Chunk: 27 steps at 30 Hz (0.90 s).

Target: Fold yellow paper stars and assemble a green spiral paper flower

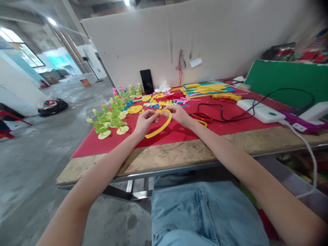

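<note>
Pinched one curled yellow strip point(163, 127) in left grip point(146, 120) and right grip point(179, 115), above red-covered counter point(164, 155)

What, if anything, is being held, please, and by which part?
A yellow strip, held near its far end by the left hand and right hand; its near end is free.

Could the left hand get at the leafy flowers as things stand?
Probably yes: the leafy flowers stand just beside the left hand, seemingly unobstructed, though it appears occupied with the yellow strip.
</note>
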{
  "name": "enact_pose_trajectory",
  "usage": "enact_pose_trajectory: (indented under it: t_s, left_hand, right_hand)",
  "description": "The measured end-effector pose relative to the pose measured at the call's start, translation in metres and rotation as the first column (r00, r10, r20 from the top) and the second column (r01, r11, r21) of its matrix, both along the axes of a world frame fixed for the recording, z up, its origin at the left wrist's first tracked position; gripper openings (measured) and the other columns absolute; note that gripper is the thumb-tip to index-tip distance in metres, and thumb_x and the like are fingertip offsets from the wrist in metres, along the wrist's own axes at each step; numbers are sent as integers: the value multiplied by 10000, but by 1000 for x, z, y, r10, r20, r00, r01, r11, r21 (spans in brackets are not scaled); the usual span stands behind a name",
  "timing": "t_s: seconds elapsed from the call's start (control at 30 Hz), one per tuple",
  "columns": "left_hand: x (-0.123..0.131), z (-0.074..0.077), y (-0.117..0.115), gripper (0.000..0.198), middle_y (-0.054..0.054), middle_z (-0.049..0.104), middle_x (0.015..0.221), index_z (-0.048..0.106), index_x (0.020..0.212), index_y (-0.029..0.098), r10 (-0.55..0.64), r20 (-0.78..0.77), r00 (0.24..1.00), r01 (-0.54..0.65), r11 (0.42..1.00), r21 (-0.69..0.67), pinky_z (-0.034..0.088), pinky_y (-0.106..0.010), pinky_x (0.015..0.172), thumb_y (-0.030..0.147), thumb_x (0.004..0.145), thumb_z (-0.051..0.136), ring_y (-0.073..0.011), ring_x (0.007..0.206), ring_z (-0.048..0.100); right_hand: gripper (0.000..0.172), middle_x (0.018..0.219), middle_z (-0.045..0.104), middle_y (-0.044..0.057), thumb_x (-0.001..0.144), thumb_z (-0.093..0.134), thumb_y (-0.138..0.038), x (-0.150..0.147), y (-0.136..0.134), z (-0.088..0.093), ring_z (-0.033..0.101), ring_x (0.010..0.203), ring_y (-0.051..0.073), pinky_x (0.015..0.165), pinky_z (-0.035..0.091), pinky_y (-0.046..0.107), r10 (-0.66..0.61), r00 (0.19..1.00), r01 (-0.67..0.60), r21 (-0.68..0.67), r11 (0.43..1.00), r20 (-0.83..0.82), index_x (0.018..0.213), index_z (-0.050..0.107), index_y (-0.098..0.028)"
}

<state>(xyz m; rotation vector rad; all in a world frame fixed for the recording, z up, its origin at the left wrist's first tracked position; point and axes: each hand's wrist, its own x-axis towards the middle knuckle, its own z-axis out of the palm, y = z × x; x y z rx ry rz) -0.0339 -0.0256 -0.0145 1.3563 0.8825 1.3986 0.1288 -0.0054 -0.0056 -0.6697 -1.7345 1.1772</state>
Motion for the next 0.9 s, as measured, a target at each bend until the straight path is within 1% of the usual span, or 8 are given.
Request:
enact_pose_trajectory:
  t_s: [0.1,0.2,0.37,0.47,0.53,0.67,0.8,0.9]
  left_hand:
    - [0,-1,0,239,34,601,590,586,692,154,17,11,1000,-17,1000,-3,444,-200,565,277,560,743,-70,519,541]
    - [0,0,-1,244,35,611,600,606,715,156,13,23,1000,-13,1000,-17,446,-193,575,257,546,751,-67,532,549]
    - [0,6,-4,237,35,606,571,604,641,147,-3,74,997,7,998,-62,423,-183,552,214,489,772,-62,527,533]
    - [-1,7,-5,231,35,602,549,596,617,147,-12,110,994,20,997,-75,407,-181,541,194,476,773,-59,515,523]
    - [-1,7,-4,230,34,603,549,591,613,148,-8,118,993,18,996,-84,400,-179,537,188,475,771,-56,510,518]
    - [-2,6,-3,238,35,608,586,577,628,152,3,97,995,6,996,-87,404,-184,547,199,487,763,-53,521,519]
    - [-1,6,-3,248,52,576,571,566,630,153,34,97,995,-25,995,-94,409,-183,548,209,486,760,-48,520,512]
    - [0,7,-4,263,55,569,576,555,627,150,44,93,995,-33,992,-119,416,-181,555,223,484,763,-45,522,511]
  right_hand:
    - [259,497,477,-44,632,658,-356,1,-2,3,400,471,43,445,312,175,-3,1000,2,39,999,17,634,576,-110]
    - [281,497,470,-45,631,658,-372,2,-4,5,393,464,41,451,308,181,8,999,-9,28,1000,32,617,561,-108]
    - [298,535,498,-32,639,648,-387,3,-3,5,406,451,39,447,319,187,16,1000,-15,-40,999,23,629,564,-101]
    - [293,548,513,-25,639,653,-384,2,-4,5,409,448,39,444,323,189,-25,999,27,-74,997,24,644,575,-102]
    - [297,535,514,-21,634,659,-385,1,-4,4,410,446,39,439,317,188,-67,997,70,-96,993,29,619,573,-101]
    - [316,497,513,-18,620,673,-394,-3,-4,2,419,441,39,430,319,185,-103,995,102,-201,974,3,562,556,-106]
    - [291,519,516,-17,612,683,-375,-4,-3,0,422,441,38,413,310,181,-82,994,61,-268,962,-68,596,567,-109]
    - [252,546,518,-18,635,657,-356,-4,-2,-3,425,462,44,409,298,177,-58,990,24,-246,969,-130,668,595,-113]
